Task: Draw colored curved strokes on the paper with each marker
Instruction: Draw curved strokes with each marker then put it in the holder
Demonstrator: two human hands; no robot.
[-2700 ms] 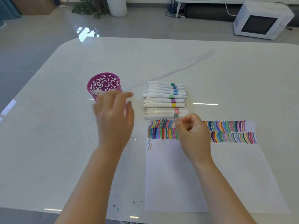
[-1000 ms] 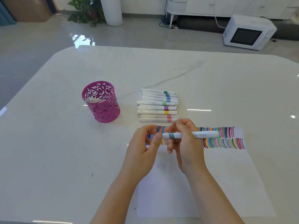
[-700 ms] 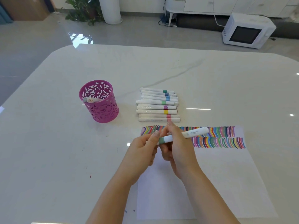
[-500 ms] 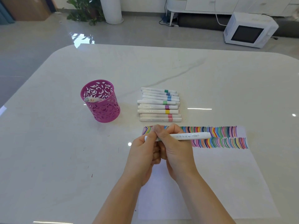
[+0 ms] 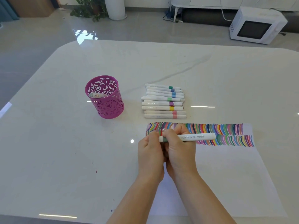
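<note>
Surface: white glossy table (image 5: 64, 143) with faint grey veins and rounded far corners; a few small ink specks on its near left part.
Dial: clock directions are read from the two hands, 12 pointing away from the person.
Background, 1 o'clock: white microwave (image 5: 254, 28) standing on the grey polished floor.
Background, 11 o'clock: leafy plant (image 5: 87, 10) just beside a white cylinder (image 5: 115, 8).
Pen cup: magenta openwork cup (image 5: 106, 104), upright on the table between 10 and 11 o'clock, well apart from the paper; two marker ends (image 5: 97, 95) lean against its rim.
Marker row: white markers (image 5: 163, 102) at 12 o'clock, lying side by side and touching, long axes 9-to-3; bands of green, blue, purple, yellow and pink.
Paper: white sheet (image 5: 226, 175) flat on the table, under the hands and spreading toward 4 o'clock.
Strokes: two rows of short curved coloured strokes (image 5: 226, 133) along the sheet's far edge, running out toward 3 o'clock.
Held marker: white marker (image 5: 197, 137), level, axis 9-to-3, over the stroke rows; a green band shows between the fingers. Whether its cap is seated cannot be told.
Left hand: left hand (image 5: 150, 154), fingers curled, pinching the marker's 9 o'clock end.
Right hand: right hand (image 5: 179, 152), fingers wrapped round the barrel, pressed against the left hand.
</note>
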